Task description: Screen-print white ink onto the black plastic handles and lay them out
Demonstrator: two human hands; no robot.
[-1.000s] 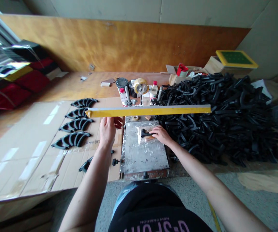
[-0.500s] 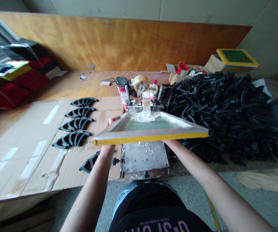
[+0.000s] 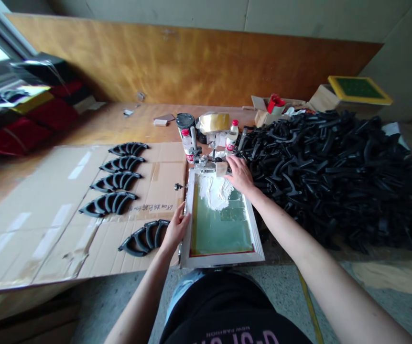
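Note:
A screen-printing frame [image 3: 258,246] lies flat in front of me, its green mesh [image 3: 215,239] smeared with white ink [image 3: 217,199] at the far end. My left hand [image 3: 178,228] holds the frame's left edge, fingers partly hidden beneath it. At the far right corner my right hand [image 3: 241,174] has its thumb and fingers around the end of a pale, block-like scraper [image 3: 221,169]. The scraper is beside the metal hinge clamp [image 3: 204,165]. Curved black plastic parts [image 3: 145,237] form a fanned group left of my left hand.
Several more fanned groups of black parts [image 3: 113,203] rest on cardboard [image 3: 59,191] at left. A big heap of black parts [image 3: 317,167] fills the right. Red-capped bottles [image 3: 232,135], a tape roll [image 3: 214,123] and a dark can [image 3: 185,121] stand behind the clamp.
The raised screen frame has come down flat over the metal base plate. My right hand has moved from under the frame to the scraper at the back; my left hand stays at the left edge.

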